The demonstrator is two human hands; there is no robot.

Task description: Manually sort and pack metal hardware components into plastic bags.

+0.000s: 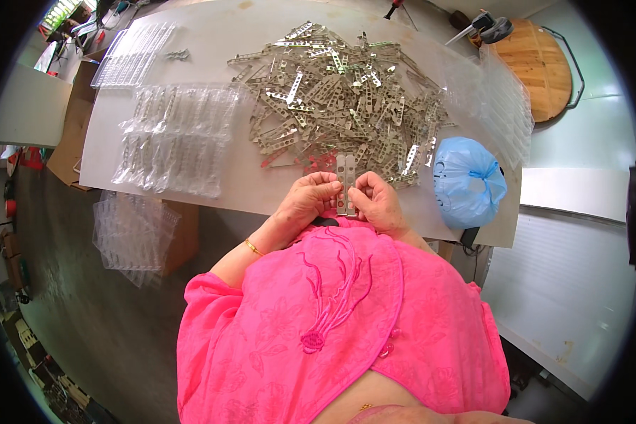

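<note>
Head view: we see our left hand and right hand meeting at the near table edge, both with fingers closed on a pair of flat perforated metal strips held upright side by side between them. At twelve o'clock from the strips lies a big heap of metal strips. At three o'clock sits a knotted blue plastic bag. At ten o'clock lie clear plastic blister trays, with another stack at nine o'clock, off the table edge.
</note>
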